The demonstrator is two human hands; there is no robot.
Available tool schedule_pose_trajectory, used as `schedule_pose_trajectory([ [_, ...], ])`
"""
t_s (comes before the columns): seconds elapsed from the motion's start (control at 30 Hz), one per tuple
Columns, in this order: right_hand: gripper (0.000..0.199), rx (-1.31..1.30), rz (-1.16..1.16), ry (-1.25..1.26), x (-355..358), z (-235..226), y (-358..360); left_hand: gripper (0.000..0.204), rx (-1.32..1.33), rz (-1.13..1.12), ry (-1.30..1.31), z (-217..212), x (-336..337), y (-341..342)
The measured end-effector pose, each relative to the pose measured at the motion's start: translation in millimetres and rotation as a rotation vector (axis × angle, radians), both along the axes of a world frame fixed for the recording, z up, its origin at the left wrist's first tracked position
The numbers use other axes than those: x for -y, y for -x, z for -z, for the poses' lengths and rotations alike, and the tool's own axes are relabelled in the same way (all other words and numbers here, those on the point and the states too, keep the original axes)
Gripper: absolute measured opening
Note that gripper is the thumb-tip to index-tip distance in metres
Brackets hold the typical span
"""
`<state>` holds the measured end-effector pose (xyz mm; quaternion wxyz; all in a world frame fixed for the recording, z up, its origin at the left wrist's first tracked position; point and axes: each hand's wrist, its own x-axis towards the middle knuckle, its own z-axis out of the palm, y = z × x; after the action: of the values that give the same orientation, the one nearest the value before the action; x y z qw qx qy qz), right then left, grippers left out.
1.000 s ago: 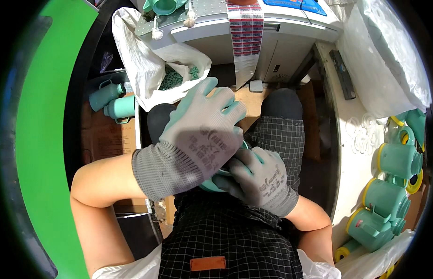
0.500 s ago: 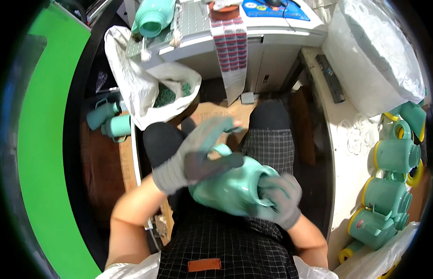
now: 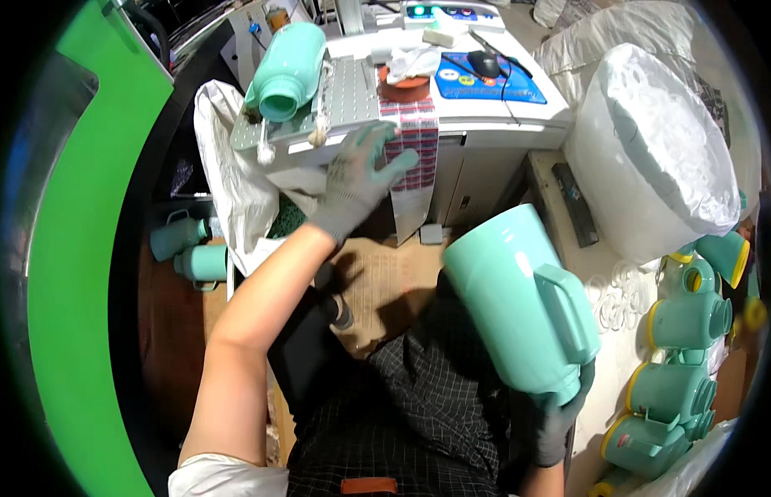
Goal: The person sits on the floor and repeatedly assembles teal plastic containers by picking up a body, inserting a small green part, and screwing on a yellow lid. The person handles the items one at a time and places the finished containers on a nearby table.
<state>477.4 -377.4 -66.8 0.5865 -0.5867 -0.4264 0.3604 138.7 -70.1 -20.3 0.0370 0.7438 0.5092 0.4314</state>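
A mint-green handled jug (image 3: 505, 298) is tilted over my right thigh, its wide end up and away from me. My right hand (image 3: 559, 427), in a grey glove, is closed around its narrow neck at the lower end; some fingers are hidden behind it. My left hand (image 3: 365, 170), gloved too, reaches to the worktable's front edge with fingers apart and nothing visible in them. Beside its fingertips hangs a strip of red-and-dark printed labels (image 3: 419, 161), which I cannot tell if it touches. Another mint-green jug body (image 3: 290, 70) lies on the perforated metal plate (image 3: 352, 91).
A white sack (image 3: 228, 157) with green scraps stands left, near two green jugs (image 3: 205, 262) lying low. At right are a big plastic bag (image 3: 642, 157), white rings (image 3: 617, 298) and several yellow-rimmed jugs (image 3: 671, 389). A mouse (image 3: 485, 64) sits on a blue pad (image 3: 452, 87).
The jug has moved from my lap to the right and turned, now held by the neck in my right hand alone. My left hand has let go and reached forward to the label strip.
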Motion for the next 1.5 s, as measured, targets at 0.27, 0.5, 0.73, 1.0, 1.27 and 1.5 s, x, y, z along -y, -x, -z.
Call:
schedule_pose_trajectory([
  [0.27,0.117,0.186,-0.056,-0.028,-2,47,14,0.037,-0.255,-0.08,0.107,31,-131,8],
  [0.5,0.104,0.364,-0.014,-0.066,-8,50,20,0.027,-0.233,-0.107,0.092,35,-124,10],
  [0.73,0.106,0.25,0.027,-0.066,-4,33,21,0.023,-0.222,-0.078,0.161,27,-135,9],
  [1.0,0.107,0.339,0.057,-0.127,1,55,31,0.012,0.404,0.204,0.305,40,18,-23],
  [1.27,0.112,0.584,-0.022,-0.256,-1,51,33,0.017,1.009,0.497,1.047,5,103,-70],
  [1.5,0.112,0.829,0.007,-0.31,-4,47,39,0.024,0.66,0.362,1.001,5,101,-65],
])
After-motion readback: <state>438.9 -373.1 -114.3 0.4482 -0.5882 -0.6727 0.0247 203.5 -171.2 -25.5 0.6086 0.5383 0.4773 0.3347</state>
